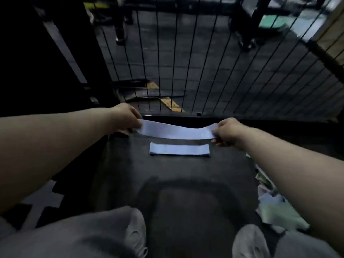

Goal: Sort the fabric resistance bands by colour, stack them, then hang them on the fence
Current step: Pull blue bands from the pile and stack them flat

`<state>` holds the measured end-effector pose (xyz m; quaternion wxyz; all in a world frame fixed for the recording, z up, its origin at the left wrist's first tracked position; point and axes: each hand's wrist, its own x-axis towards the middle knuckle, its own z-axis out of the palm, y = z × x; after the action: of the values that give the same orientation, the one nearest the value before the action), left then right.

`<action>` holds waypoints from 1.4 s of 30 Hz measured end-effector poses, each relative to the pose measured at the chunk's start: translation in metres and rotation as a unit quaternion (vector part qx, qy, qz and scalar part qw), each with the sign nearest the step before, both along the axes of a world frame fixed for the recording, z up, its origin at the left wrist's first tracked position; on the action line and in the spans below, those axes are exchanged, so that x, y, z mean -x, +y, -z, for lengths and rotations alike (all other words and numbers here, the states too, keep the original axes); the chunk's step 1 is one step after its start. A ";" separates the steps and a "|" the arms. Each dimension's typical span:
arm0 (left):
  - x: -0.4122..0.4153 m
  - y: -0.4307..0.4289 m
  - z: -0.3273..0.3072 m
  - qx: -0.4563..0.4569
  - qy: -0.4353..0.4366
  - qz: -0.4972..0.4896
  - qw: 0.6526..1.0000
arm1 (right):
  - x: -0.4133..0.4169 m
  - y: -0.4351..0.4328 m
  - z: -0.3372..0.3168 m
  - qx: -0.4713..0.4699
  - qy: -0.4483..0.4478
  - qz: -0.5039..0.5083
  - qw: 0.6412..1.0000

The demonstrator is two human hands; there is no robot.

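Sorting looks barely begun: the left hand (pixel 128 118) and right hand (pixel 227 132) each pinch an end of a blue band (pixel 176 131) above its twin (pixel 179 149) by the mat's (pixel 186 175) far edge, with a heap (pixel 275 207) unsorted at its right edge.

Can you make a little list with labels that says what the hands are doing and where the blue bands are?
left hand: pinches one end of the held blue band
right hand: grips the other end
held blue band: spread out between both hands, above the mat
second blue band: lies flat on the mat
fence: black bars beyond the mat
pale pile: right edge, blurry
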<state>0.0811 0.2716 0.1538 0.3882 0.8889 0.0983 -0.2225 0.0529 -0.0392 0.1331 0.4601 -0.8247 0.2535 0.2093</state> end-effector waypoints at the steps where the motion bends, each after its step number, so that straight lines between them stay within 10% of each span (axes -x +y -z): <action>1: -0.012 -0.004 0.018 -0.006 0.004 -0.004 1.000 | -0.009 -0.003 0.021 0.012 0.011 -0.001 1.000; 12: -0.068 -0.043 0.178 -0.041 0.032 -0.042 0.998 | -0.072 -0.034 0.158 0.092 0.046 -0.029 0.994; 28: -0.053 -0.041 0.234 -0.116 -0.014 -0.065 0.991 | -0.065 -0.038 0.218 0.185 0.045 -0.089 0.978; 35: -0.052 -0.043 0.242 -0.206 -0.009 0.049 0.977 | -0.059 -0.044 0.221 0.262 0.043 -0.163 0.950; 42: -0.044 -0.047 0.241 -0.360 -0.068 0.356 0.860 | -0.058 -0.045 0.217 0.364 -0.015 -0.441 0.820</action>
<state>0.1247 0.2251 -0.0871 -0.0581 0.9541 -0.1781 -0.2336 0.1111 -0.0839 -0.0839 -0.0110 -0.9590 -0.0866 0.2696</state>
